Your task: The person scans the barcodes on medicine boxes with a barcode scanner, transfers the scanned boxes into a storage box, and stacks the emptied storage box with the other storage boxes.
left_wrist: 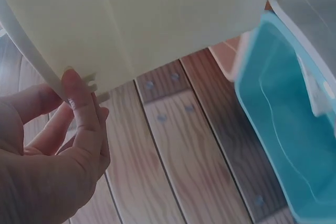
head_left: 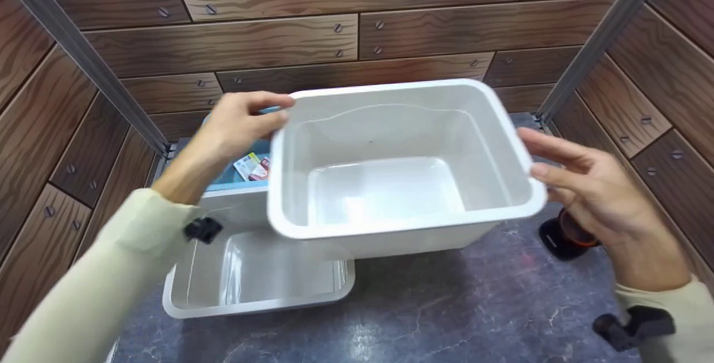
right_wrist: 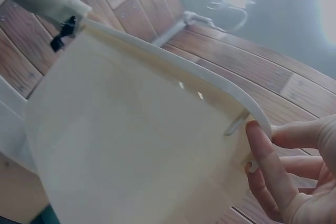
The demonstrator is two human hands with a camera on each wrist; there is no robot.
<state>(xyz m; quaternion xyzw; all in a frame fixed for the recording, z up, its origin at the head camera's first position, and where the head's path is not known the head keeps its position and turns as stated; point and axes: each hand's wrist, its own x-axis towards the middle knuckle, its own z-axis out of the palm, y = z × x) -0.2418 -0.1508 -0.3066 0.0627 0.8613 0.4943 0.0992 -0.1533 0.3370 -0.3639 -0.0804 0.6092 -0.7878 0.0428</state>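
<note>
A white plastic bin (head_left: 385,190) is held up in the air, its open top facing the head camera and its inside bare. My left hand (head_left: 240,123) pinches the rim at its left side. At the right side, my right hand (head_left: 597,184) grips the rim between thumb and fingers. Close up in the left wrist view, the left hand (left_wrist: 68,135) has fingertips on the rim and outer wall. The right hand (right_wrist: 289,166) clasps a rim corner in the right wrist view. Below stands a second white bin (head_left: 268,268), partly covered by the raised one.
Behind the lower bin is a blue bin (left_wrist: 283,124) holding small printed packets (head_left: 252,167). A dark object with an orange ring (head_left: 566,236) sits on the dark marbled surface (head_left: 413,313) at right. Wood-patterned walls (head_left: 279,39) enclose the back and sides.
</note>
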